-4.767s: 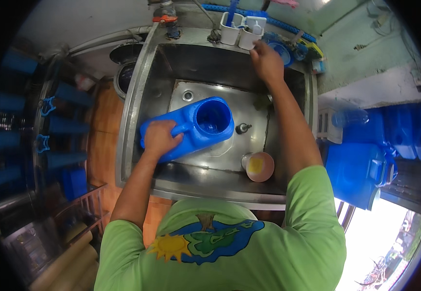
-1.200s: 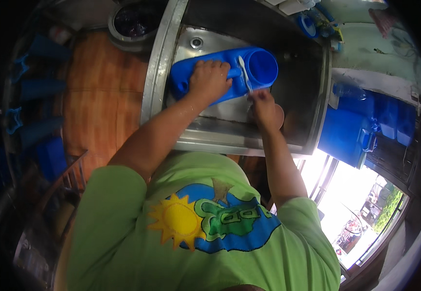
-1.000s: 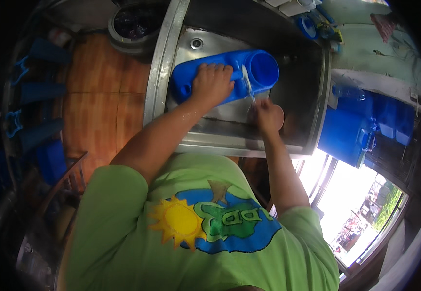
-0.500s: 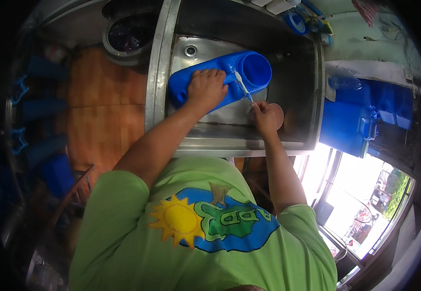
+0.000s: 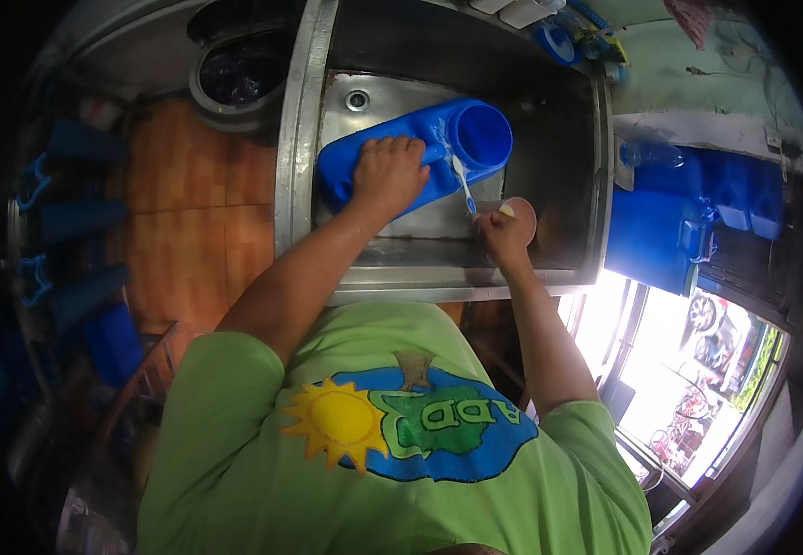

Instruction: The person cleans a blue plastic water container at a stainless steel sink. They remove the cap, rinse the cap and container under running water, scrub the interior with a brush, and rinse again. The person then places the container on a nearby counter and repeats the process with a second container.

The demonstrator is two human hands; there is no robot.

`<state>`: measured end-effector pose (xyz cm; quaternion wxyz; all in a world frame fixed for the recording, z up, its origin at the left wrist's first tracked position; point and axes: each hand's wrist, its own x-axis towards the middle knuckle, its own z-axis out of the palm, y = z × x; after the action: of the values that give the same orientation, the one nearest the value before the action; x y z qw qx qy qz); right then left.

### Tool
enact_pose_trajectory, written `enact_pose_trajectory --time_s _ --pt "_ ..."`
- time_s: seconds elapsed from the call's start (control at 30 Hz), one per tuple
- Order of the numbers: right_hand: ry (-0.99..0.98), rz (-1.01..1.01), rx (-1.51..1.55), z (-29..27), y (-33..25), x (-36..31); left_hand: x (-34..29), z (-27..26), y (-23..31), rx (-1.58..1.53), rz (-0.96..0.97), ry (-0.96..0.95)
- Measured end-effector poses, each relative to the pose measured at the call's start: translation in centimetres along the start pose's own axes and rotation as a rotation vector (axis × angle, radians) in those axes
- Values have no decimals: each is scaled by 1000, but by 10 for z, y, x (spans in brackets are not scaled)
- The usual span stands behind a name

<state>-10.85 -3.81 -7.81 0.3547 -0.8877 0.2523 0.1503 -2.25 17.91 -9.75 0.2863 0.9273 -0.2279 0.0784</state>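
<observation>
A blue plastic jug [image 5: 341, 166] with a wide round mouth lies tilted in the metal sink. My left hand [image 5: 389, 176] is closed around its handle, wetness showing on the plastic near the neck. With my right hand [image 5: 501, 235] I grip a slim white-and-blue toothbrush [image 5: 464, 188], its white head against the jug beside the mouth. Just beyond the right hand sits a round pinkish cup [image 5: 524, 215], with something small and pale at its edge near my fingers. The hand hides part of the cup.
The steel sink's rim [image 5: 401, 289] runs along the near side, and a drain [image 5: 357, 100] shows at its far left. More blue jugs [image 5: 651, 231] stand to the right. A round tub [image 5: 235, 79] stands at the far left, by the orange tiled floor [image 5: 184, 250].
The toothbrush has shifted slightly left and down along the jug's neck, its angle now steeper. The right hand has moved a little lower. My left hand stays on the handle.
</observation>
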Motion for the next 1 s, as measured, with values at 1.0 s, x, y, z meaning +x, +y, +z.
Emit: enact_pose_trajectory --time_s 1.0 --pt "46 -658 -406 -121 67 118 5 -2 11 57 -65 -68"
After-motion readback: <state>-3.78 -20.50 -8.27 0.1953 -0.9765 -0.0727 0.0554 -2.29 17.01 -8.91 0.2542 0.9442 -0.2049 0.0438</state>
